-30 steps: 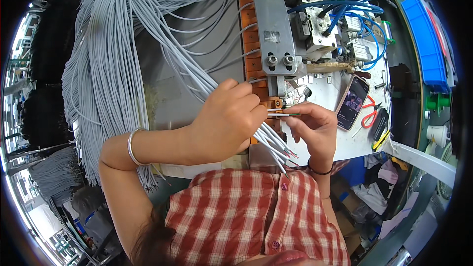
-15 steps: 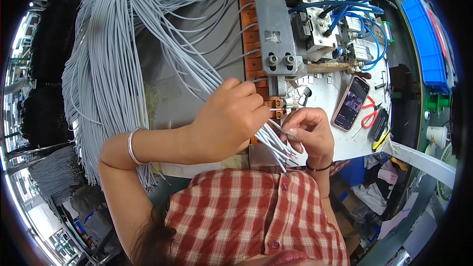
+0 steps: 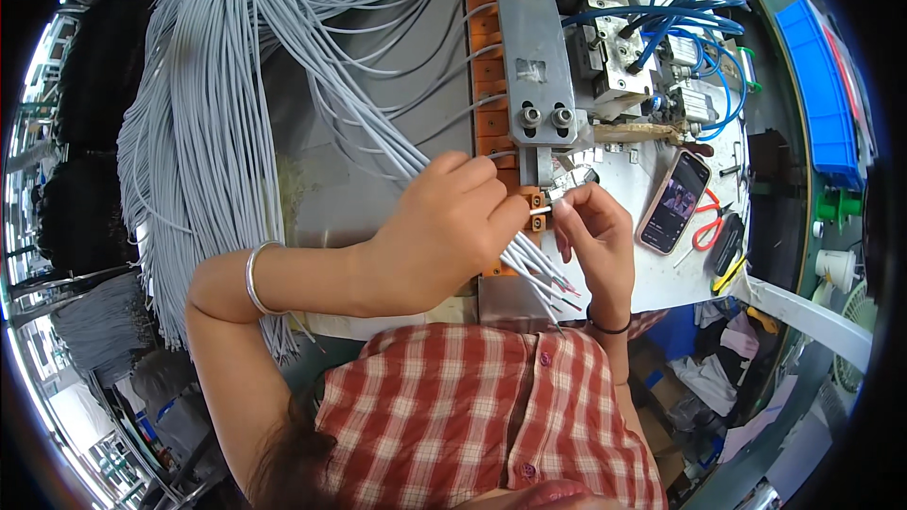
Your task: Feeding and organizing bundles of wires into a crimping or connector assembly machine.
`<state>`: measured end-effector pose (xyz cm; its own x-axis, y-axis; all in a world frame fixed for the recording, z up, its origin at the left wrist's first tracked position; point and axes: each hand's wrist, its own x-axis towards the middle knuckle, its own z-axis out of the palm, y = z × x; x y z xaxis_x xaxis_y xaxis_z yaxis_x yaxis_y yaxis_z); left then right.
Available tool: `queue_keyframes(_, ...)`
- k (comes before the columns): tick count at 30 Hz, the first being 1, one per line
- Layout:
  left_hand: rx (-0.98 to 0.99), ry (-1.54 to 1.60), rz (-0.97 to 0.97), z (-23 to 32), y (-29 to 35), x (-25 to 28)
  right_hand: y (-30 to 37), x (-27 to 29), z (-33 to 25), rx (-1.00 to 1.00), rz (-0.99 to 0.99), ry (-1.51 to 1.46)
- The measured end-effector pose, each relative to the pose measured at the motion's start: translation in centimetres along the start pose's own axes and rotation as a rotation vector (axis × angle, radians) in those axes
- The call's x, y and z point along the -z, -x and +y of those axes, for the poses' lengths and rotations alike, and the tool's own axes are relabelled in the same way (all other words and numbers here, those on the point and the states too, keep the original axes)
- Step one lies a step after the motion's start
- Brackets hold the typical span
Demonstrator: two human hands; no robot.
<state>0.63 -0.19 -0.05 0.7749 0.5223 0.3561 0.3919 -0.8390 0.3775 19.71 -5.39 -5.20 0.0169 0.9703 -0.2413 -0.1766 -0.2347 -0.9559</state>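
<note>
A bundle of thin grey cables (image 3: 378, 127) runs down from the big pile into my left hand (image 3: 452, 231), which is closed around it. Below that fist the loose cable ends (image 3: 543, 274) fan out, some with small coloured wire tips. My right hand (image 3: 602, 244) pinches the end of a single cable (image 3: 540, 212) between thumb and forefinger, beside an orange block (image 3: 532, 198). Other grey cables lead singly to the orange strip (image 3: 488, 118) along the grey metal bar (image 3: 537, 57).
A large pile of grey cables (image 3: 203, 132) hangs at the left. Right of the bar sit metal cylinders with blue air hoses (image 3: 652, 14). A phone (image 3: 675, 201), red-handled pliers (image 3: 707, 225) and a yellow-and-black cutter (image 3: 729, 255) lie at the right, near a blue bin (image 3: 820, 94).
My right hand has moved up to the orange block with a single cable's end in its fingers. The left hand keeps the bundle and has shifted slightly right.
</note>
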Motion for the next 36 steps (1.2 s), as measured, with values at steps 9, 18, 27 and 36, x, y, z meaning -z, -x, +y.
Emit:
queue_keyframes(9,0.012,-0.045,-0.140,-0.3,0.0,0.2,-1.0,1.7,-0.3,-0.234,-0.193,-0.099)
queue_keyframes(18,-0.042,-0.011,-0.084,0.0,0.1,0.6,0.5,0.1,-0.5,0.332,-0.018,0.097)
queue_keyframes(27,0.030,0.044,-0.078,0.0,-0.1,0.8,0.9,0.4,-0.8,0.016,-0.091,-0.191)
queue_keyframes(36,0.054,0.037,-0.146,0.1,0.0,0.8,0.9,0.0,-1.6,0.014,-0.052,-0.105)
